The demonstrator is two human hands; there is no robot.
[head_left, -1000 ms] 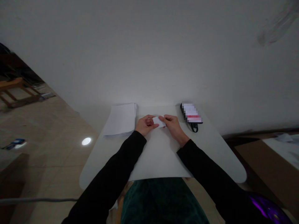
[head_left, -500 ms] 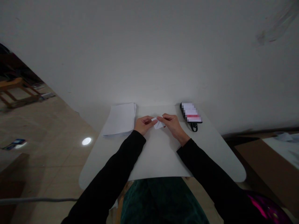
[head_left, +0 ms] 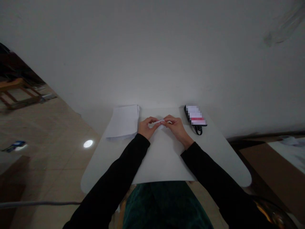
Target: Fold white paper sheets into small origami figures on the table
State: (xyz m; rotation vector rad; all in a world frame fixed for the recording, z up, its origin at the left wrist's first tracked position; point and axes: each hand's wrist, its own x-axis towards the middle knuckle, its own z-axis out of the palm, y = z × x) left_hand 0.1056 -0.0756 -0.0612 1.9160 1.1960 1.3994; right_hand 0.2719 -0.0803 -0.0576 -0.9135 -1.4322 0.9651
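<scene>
A small folded piece of white paper (head_left: 159, 121) is held up between both hands over the middle of the white table (head_left: 164, 159). My left hand (head_left: 147, 126) pinches its left end between thumb and fingers. On the other side, my right hand (head_left: 175, 125) pinches the paper with thumb and forefinger. Its narrow edge faces me, and the fingers cover much of it. To the left of my left hand lies a stack of white paper sheets (head_left: 124, 121). A phone (head_left: 195, 115) with a lit, blurred-out screen rests beyond my right hand.
A black loop strap (head_left: 198, 129) hangs from the phone's near end. The wall (head_left: 152, 57) rises directly behind the table. A cardboard box (head_left: 274, 171) stands at the right, a wooden stool (head_left: 16, 89) far left, and a grey cable (head_left: 40, 203) crosses the lower left.
The paper has tipped from showing its flat face to showing a thin edge. Both hands have stayed almost in place, their fingers shifting slightly on it.
</scene>
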